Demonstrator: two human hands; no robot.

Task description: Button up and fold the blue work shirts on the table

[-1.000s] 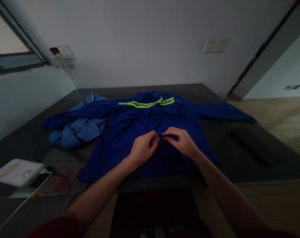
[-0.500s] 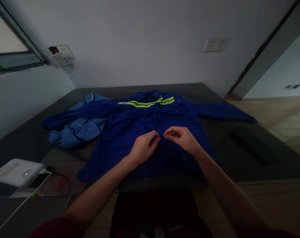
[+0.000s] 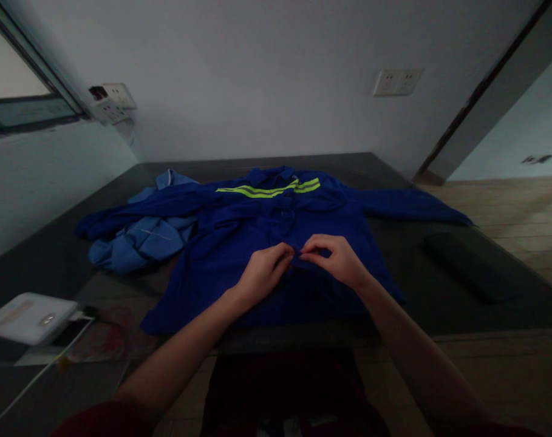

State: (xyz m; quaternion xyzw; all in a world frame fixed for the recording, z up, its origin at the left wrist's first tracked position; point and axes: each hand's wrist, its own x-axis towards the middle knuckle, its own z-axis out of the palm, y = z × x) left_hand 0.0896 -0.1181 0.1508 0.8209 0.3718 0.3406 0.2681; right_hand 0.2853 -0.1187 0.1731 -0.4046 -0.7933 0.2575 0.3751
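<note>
A dark blue work jacket [image 3: 239, 285] lies spread on the table, its collar toward the wall and a yellow-green reflective stripe across the chest. My left hand [image 3: 265, 270] pinches the jacket's front near the middle of the body. Close beside it, my right hand [image 3: 334, 258] pinches the front too, thumb against fingers. The fingertips nearly meet; any button between them is too small and dark to make out. One sleeve [image 3: 412, 205] stretches out to the right, and the other lies over a lighter blue garment [image 3: 143, 243] bunched up on the left.
The dark table [image 3: 421, 303] backs onto a white wall. A white box-shaped device [image 3: 32, 315] with a cable sits at the left front. On the right rests a flat black object [image 3: 467, 267]. Wall sockets [image 3: 398, 82] are above the table.
Both hands stay at the same place on the jacket front. The right fingers have shifted slightly in their pinch. Everything else lies as before.
</note>
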